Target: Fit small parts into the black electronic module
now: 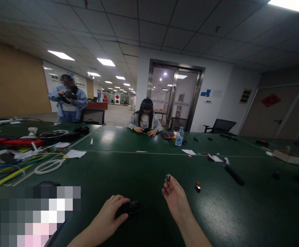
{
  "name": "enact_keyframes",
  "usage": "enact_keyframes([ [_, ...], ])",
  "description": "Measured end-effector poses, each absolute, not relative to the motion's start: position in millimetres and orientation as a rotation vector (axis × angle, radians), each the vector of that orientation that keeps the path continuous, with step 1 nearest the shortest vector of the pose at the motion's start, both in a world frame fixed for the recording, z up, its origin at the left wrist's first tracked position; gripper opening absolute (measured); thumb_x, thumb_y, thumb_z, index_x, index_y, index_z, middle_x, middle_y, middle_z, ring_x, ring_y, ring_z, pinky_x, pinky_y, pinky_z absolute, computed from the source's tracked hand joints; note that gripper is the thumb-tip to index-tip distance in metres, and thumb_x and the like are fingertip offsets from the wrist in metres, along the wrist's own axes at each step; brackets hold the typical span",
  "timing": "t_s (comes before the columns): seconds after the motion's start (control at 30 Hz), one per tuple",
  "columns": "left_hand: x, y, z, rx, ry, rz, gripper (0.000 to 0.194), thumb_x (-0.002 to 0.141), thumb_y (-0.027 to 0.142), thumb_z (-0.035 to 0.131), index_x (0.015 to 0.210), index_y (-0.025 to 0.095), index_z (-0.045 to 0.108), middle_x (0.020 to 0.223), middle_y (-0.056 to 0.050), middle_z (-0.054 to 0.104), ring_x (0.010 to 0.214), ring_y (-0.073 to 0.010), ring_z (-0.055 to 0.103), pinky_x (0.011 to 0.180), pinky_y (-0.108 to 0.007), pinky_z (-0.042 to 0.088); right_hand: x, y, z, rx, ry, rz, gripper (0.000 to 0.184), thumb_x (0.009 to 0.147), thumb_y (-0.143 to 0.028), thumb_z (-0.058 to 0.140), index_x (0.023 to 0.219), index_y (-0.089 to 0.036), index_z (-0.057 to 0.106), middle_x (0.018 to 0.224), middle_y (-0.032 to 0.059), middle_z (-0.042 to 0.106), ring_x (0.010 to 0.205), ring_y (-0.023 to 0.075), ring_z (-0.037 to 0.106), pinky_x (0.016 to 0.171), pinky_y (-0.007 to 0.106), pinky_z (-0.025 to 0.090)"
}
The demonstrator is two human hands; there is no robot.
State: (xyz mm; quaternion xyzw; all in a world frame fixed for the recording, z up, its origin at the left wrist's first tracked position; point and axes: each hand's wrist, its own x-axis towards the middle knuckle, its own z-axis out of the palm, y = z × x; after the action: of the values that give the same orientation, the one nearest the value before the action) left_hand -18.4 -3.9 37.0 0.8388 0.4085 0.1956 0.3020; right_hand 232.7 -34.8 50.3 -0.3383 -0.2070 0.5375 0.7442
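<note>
On the green bench (144, 168), a black device (134, 207) is clasped by the left hand (112, 210), apparently for steadiness; to the device's right, a small part (167, 177) is fingertip-pinched by the right hand (175, 195), seemingly keeping it visible.

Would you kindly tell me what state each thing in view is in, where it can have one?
Left hand, gripping the black object
Black object, partly covered
Right hand, pinching the small piece
Small piece, held up
Red-topped item, set down, unheld
Black cylinder, lying on its side
Water bottle, upright
Wrench, lying flat
White cable, coiled
Glass door, apparently closed
Ceiling light, lit
</note>
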Motion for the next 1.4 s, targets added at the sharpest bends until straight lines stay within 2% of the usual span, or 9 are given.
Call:
enact_keyframes([
  [0.57,-17.9,-5.3,37.7,2.256,1.068,0.561,0.035,0.079,0.027,0.053,0.114,0.024,0.056,0.113,-0.005,0.058,0.105,-0.025,0.051,0.094,-0.041,0.037,231.8,-35.8,51.9,-0.738,-0.427,1.214,0.028,0.062,-0.032,0.076,0.087,-0.023,0.067,0.077,-0.0024,0.064,0.066,0.011,0.055,0.063,0.024,0.046],
  [1.13,-17.3,-8.0,43.7,2.237,1.079,0.545,0.035,0.079,0.027,0.053,0.114,0.024,0.056,0.113,-0.005,0.058,0.106,-0.0244,0.05,0.095,-0.04,0.037,231.2,-35.9,54.0,-0.762,-0.433,1.236,0.024,0.063,-0.039,0.074,0.08,-0.022,0.067,0.075,-0.001,0.065,0.065,0.0131,0.057,0.063,0.027,0.046],
  [1.4,-17.3,-6.9,40.1,2.254,1.086,0.547,0.034,0.078,0.027,0.053,0.112,0.023,0.057,0.113,-0.006,0.059,0.106,-0.0252,0.051,0.095,-0.041,0.038,231.3,-37.1,54.4,-0.752,-0.434,1.246,0.027,0.063,-0.036,0.074,0.085,-0.021,0.068,0.075,-0.0016,0.065,0.066,0.0118,0.056,0.064,0.025,0.045],
])
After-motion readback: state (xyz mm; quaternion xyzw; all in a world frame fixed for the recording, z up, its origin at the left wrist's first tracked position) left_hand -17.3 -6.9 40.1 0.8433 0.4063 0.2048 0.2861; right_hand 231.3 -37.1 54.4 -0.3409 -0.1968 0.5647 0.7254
